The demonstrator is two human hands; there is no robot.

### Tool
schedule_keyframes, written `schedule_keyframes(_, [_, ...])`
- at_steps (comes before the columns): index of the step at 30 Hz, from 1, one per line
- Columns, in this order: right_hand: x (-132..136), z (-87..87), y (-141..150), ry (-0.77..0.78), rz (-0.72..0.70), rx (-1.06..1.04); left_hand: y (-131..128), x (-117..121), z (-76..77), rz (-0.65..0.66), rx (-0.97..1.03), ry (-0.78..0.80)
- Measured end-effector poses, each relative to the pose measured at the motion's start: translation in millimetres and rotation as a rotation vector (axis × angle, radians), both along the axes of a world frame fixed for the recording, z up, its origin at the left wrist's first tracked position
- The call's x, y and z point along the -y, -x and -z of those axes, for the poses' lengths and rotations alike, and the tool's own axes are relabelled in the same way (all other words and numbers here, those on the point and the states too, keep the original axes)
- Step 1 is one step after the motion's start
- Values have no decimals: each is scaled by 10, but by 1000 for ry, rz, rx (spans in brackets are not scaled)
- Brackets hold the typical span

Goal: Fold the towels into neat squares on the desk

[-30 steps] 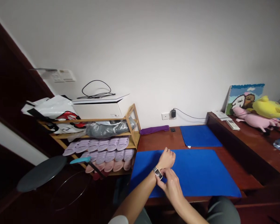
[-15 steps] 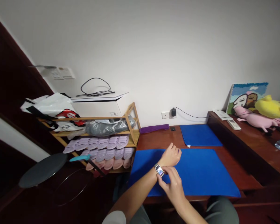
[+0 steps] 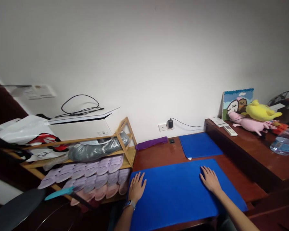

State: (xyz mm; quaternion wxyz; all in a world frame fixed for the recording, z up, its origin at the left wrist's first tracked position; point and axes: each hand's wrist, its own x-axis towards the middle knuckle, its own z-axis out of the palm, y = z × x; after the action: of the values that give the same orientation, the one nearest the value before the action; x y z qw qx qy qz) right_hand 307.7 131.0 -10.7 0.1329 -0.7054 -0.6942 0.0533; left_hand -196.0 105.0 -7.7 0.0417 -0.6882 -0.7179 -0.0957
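Note:
A large blue mat [image 3: 170, 195] covers the near part of the reddish-brown desk. My left hand [image 3: 136, 188] rests flat on the mat's left edge, fingers spread. A watch [image 3: 130, 204] is strapped round that wrist. On the right part of the mat lies my right hand [image 3: 210, 179], palm down with fingers stretched out. Neither hand holds anything. Beyond the mat are a smaller folded blue cloth [image 3: 199, 145] with a white tag and a long purple folded cloth [image 3: 151, 143] near the wall.
At left stands a wooden rack [image 3: 128, 144] with several slippers, a white box [image 3: 82, 128] and a bag. A dark round stool [image 3: 16, 208] is beside it. On the raised right side are a remote [image 3: 230, 131], plush toys [image 3: 248, 123] and a water bottle [image 3: 284, 142].
My right hand has left the watch on my left wrist. Both hands have moved apart and now lie flat on the mat. The view has shifted to the right.

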Motion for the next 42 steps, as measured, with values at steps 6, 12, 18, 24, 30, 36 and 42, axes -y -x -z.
schedule_keyframes(6, [-306, -180, 1099, -83, -288, -113, -51, -256, 72, 66, -18, -155])
schedule_keyframes(12, [-422, -86, 2397, -246, -571, -301, -68, -346, 98, 61, 4, 31])
schedule_keyframes(18, [-465, 85, 1669, -114, -502, -244, 204, -305, 99, 26, -5, 128])
schedule_keyframes(24, [-541, 211, -205, 124, -129, 32, 366, -292, 143, -29, -39, 113])
schedule_keyframes(30, [-674, 359, -863, 155, 32, 110, 331, -347, 114, -16, -96, 128])
schedule_keyframes(36, [-772, 293, -815, 220, 46, 63, 361, -427, 72, -36, -72, 165])
schedule_keyframes(42, [-677, 8, -295, 84, -64, 6, 396, -400, 81, -63, -48, 39])
